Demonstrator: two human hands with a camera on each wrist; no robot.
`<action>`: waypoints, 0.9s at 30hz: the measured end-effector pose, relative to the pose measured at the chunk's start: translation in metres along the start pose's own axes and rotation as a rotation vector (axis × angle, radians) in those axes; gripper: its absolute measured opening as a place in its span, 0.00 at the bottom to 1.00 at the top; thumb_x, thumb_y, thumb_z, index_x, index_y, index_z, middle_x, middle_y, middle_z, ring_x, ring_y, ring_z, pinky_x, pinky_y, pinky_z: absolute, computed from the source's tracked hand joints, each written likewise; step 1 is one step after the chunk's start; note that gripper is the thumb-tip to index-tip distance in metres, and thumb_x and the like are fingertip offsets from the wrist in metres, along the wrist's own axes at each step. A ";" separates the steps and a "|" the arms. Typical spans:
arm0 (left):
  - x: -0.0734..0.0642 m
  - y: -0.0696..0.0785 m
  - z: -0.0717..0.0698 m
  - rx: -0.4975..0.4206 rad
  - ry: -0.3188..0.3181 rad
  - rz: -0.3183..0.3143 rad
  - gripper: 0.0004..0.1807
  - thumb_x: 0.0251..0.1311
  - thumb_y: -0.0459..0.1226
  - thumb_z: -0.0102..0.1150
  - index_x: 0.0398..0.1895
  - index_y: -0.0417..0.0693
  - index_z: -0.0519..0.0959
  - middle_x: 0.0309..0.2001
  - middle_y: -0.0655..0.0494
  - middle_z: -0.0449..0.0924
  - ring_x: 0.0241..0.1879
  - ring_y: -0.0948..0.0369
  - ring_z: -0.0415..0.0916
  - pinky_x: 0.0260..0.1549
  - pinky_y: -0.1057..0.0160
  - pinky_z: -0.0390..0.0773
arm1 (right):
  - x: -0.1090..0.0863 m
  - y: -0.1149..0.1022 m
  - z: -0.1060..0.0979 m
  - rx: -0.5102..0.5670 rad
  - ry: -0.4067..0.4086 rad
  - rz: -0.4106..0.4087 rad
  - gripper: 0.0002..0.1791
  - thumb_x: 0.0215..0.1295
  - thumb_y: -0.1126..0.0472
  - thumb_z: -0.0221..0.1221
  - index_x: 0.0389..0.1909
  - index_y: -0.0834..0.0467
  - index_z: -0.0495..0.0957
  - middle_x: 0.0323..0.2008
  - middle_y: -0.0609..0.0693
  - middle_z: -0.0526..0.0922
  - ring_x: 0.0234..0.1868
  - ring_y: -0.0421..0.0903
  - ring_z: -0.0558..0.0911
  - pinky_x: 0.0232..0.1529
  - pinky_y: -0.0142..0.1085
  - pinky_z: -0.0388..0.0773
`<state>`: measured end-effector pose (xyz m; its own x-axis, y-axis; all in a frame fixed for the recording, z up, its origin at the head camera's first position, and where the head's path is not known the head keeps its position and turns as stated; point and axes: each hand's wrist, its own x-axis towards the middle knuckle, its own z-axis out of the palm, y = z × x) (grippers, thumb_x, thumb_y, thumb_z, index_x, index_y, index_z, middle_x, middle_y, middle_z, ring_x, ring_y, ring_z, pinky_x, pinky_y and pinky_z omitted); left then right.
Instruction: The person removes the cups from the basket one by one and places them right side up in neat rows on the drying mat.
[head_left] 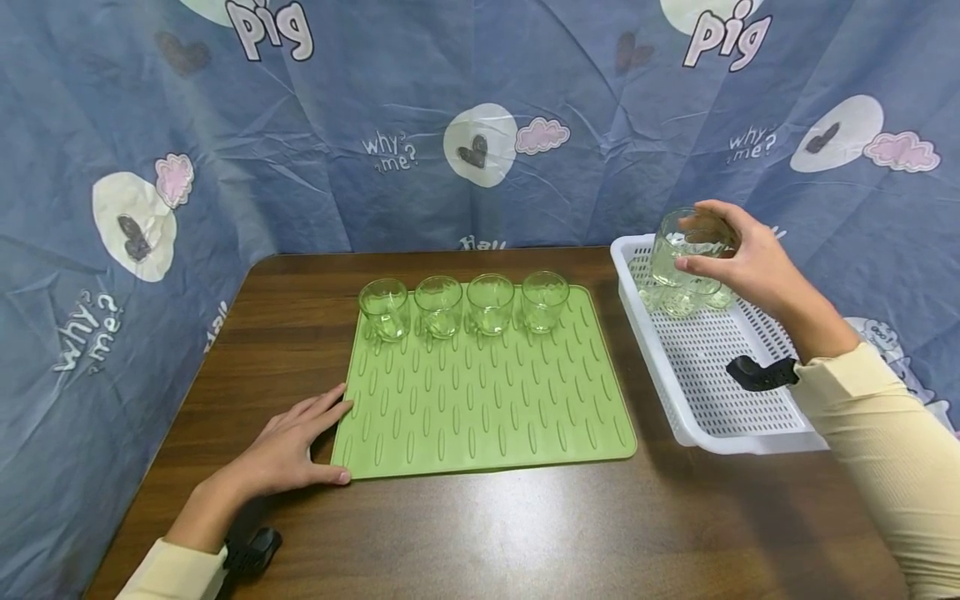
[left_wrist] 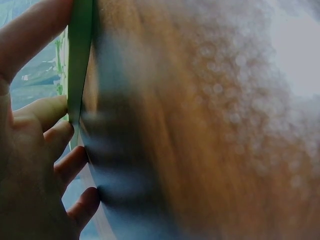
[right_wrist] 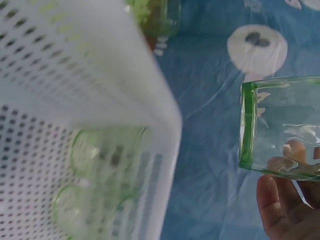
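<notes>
My right hand (head_left: 757, 258) grips a clear, greenish drinking glass (head_left: 666, 254) by its side, thumb in front, above the far end of a white perforated basket (head_left: 660, 379). In the right wrist view, the held glass (right_wrist: 248, 125) is beyond the basket's rim, with fingertips round its wall. More glasses (head_left: 678, 304) stand in the basket below it. My left hand (head_left: 285, 450) rests with fingers spread at the left edge of a green ribbed mat (head_left: 480, 417); its thumb touches the near left corner. Several matching glasses (head_left: 491, 304) stand in a row along the mat's far edge.
A brown wooden table (head_left: 480, 533) carries the mat and the basket, which sits to the mat's right. Behind and to the left hangs a blue printed cloth (head_left: 405, 192). Black straps (head_left: 761, 373) circle both wrists.
</notes>
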<state>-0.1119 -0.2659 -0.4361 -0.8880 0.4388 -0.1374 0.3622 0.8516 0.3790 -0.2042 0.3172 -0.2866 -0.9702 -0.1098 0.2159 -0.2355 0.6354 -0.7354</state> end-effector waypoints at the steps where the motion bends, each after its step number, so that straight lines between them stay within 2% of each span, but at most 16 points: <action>1: 0.000 0.000 0.000 0.001 0.001 0.001 0.57 0.45 0.65 0.70 0.76 0.49 0.62 0.79 0.47 0.52 0.73 0.39 0.54 0.58 0.28 0.59 | 0.002 -0.005 0.003 0.011 -0.005 -0.011 0.41 0.61 0.59 0.68 0.73 0.53 0.60 0.58 0.38 0.79 0.52 0.24 0.76 0.45 0.16 0.71; 4: 0.001 -0.001 0.001 0.008 0.003 0.004 0.57 0.45 0.66 0.69 0.76 0.49 0.62 0.79 0.47 0.52 0.73 0.39 0.54 0.58 0.28 0.60 | 0.007 -0.019 0.012 0.030 -0.028 -0.039 0.41 0.59 0.61 0.69 0.72 0.53 0.62 0.59 0.41 0.80 0.52 0.24 0.77 0.45 0.17 0.74; 7: 0.002 -0.001 0.001 0.011 0.005 0.004 0.57 0.45 0.66 0.69 0.75 0.49 0.62 0.79 0.46 0.52 0.73 0.39 0.54 0.58 0.28 0.60 | 0.012 -0.034 0.024 0.031 -0.066 -0.059 0.41 0.58 0.62 0.70 0.72 0.52 0.63 0.62 0.51 0.79 0.51 0.25 0.78 0.44 0.19 0.75; 11: 0.001 -0.001 -0.001 0.013 0.009 0.003 0.57 0.45 0.66 0.69 0.75 0.49 0.62 0.79 0.46 0.53 0.73 0.39 0.55 0.57 0.28 0.60 | 0.017 -0.055 0.044 0.029 -0.146 -0.077 0.44 0.56 0.62 0.71 0.73 0.53 0.62 0.64 0.57 0.77 0.54 0.36 0.80 0.47 0.22 0.77; 14: 0.001 -0.001 -0.001 0.012 0.007 0.004 0.57 0.45 0.66 0.69 0.75 0.49 0.62 0.79 0.46 0.52 0.73 0.39 0.54 0.57 0.27 0.60 | 0.020 -0.068 0.061 0.046 -0.211 -0.095 0.45 0.54 0.64 0.72 0.73 0.54 0.62 0.63 0.56 0.78 0.55 0.48 0.80 0.50 0.28 0.78; 17: 0.001 -0.001 -0.001 0.009 0.002 0.004 0.57 0.45 0.66 0.69 0.76 0.49 0.61 0.79 0.46 0.52 0.73 0.39 0.54 0.57 0.27 0.60 | 0.022 -0.078 0.081 0.080 -0.279 -0.104 0.46 0.53 0.65 0.73 0.73 0.54 0.61 0.60 0.57 0.78 0.52 0.51 0.81 0.50 0.34 0.80; 21: 0.000 -0.003 0.000 0.010 0.001 -0.001 0.57 0.45 0.66 0.69 0.76 0.49 0.61 0.79 0.46 0.51 0.74 0.39 0.54 0.58 0.27 0.60 | 0.023 -0.090 0.109 0.085 -0.358 -0.132 0.48 0.51 0.62 0.74 0.73 0.51 0.61 0.60 0.55 0.77 0.49 0.52 0.83 0.50 0.42 0.82; 25: 0.000 -0.004 0.001 0.007 -0.001 -0.006 0.58 0.45 0.67 0.68 0.76 0.50 0.61 0.80 0.47 0.50 0.74 0.40 0.54 0.58 0.27 0.60 | 0.024 -0.100 0.136 0.009 -0.405 -0.181 0.49 0.51 0.55 0.75 0.74 0.48 0.60 0.65 0.52 0.74 0.50 0.50 0.83 0.53 0.46 0.80; 27: -0.001 -0.004 0.001 0.004 -0.003 -0.006 0.58 0.45 0.67 0.68 0.76 0.50 0.60 0.80 0.48 0.50 0.74 0.39 0.53 0.58 0.27 0.59 | 0.024 -0.104 0.147 -0.021 -0.428 -0.192 0.50 0.51 0.52 0.75 0.74 0.46 0.60 0.68 0.50 0.71 0.54 0.50 0.81 0.59 0.48 0.76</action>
<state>-0.1127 -0.2696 -0.4385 -0.8892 0.4348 -0.1426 0.3581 0.8552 0.3746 -0.2118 0.1361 -0.2996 -0.8464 -0.5293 0.0589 -0.4159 0.5880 -0.6937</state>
